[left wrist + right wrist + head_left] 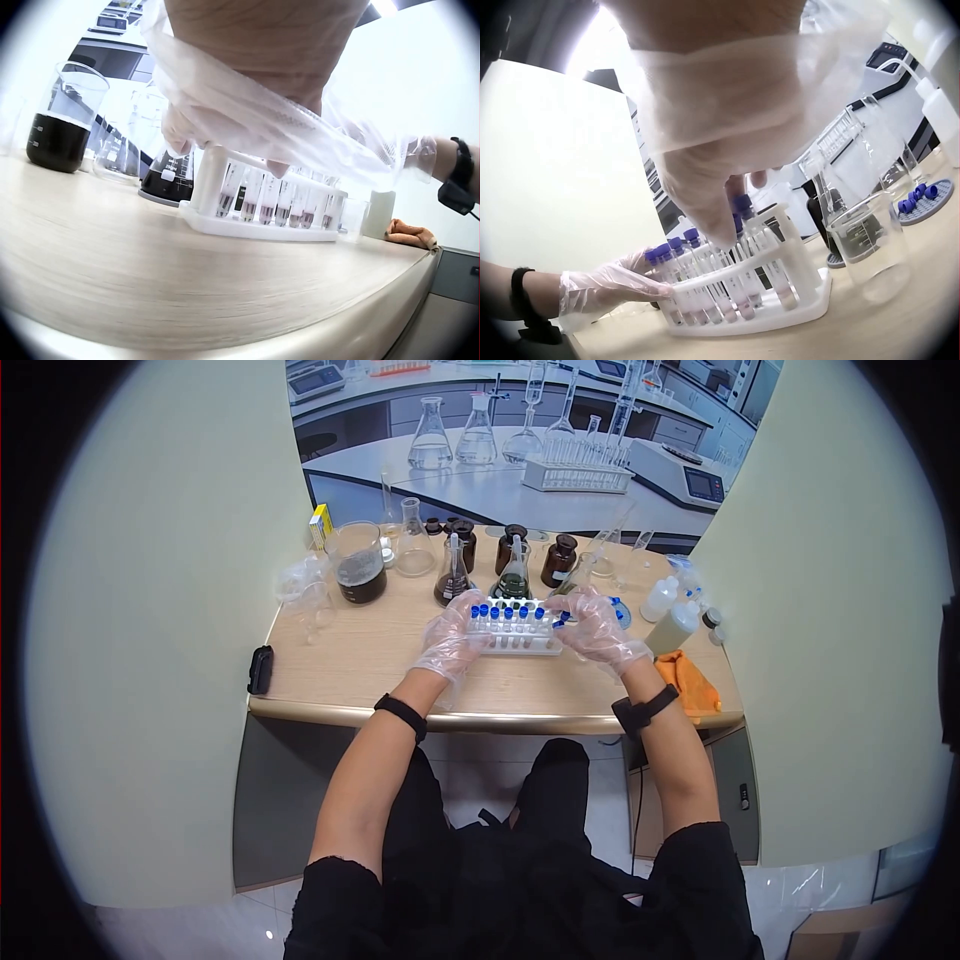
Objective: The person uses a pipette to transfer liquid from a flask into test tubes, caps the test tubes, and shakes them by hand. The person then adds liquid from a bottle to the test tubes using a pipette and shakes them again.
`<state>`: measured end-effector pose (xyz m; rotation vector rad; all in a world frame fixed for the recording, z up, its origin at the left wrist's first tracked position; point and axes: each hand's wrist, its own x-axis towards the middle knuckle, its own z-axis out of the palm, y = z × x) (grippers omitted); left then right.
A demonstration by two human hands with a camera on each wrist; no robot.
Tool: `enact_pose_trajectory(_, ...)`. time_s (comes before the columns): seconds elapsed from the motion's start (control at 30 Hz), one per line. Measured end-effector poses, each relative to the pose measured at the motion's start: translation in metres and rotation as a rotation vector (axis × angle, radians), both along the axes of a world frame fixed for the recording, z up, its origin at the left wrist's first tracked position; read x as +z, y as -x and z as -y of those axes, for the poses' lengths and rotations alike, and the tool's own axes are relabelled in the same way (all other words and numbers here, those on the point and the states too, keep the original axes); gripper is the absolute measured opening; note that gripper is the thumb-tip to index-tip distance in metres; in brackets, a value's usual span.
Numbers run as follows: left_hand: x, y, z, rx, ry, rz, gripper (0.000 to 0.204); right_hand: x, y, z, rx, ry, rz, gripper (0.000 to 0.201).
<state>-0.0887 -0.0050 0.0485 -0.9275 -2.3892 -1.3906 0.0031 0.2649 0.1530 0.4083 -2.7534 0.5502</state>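
Note:
A white test tube rack (520,645) stands on the table with several blue-capped test tubes (509,622). Pinkish or greyish contents show low in the tubes (267,211). Both hands wear clear plastic gloves. My left hand (452,635) grips the rack's left end, fingers behind and thumb in front. Over the right end, my right hand (598,628) pinches a blue cap (742,202) between thumb and fingers; whether a tube hangs from it, I cannot tell. At that end, one tube (782,289) stands without a cap.
Behind the rack stand flasks of dark liquid (452,588) and brown bottles (560,560). A beaker of dark liquid (361,575) is at left. At right are loose blue caps on a round mat (930,206), an empty beaker (870,247), plastic bottles (672,627) and an orange cloth (690,685).

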Motion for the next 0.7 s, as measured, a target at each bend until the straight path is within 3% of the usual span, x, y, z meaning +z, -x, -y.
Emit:
enact_pose_trajectory(0.47, -0.006, 0.003, 0.0, -0.008, -0.05, -0.044, 0.061, 0.004, 0.003, -0.002, 0.029, -0.109, -0.027, 0.033)
enact_pose_trajectory(0.57, -0.001, 0.0, 0.0, 0.003, -0.032, -0.005, 0.061, -0.007, 0.01, -0.01, 0.044, -0.023, -0.027, 0.031)
enact_pose_trajectory(0.63, 0.002, -0.002, 0.0, 0.007, -0.016, 0.023, 0.061, -0.015, 0.016, -0.011, 0.06, 0.234, -0.089, 0.027)
enact_pose_trajectory(0.7, 0.001, -0.002, 0.001, -0.004, -0.04, -0.01, 0.061, -0.014, 0.018, -0.009, 0.027, 0.237, -0.14, 0.024)
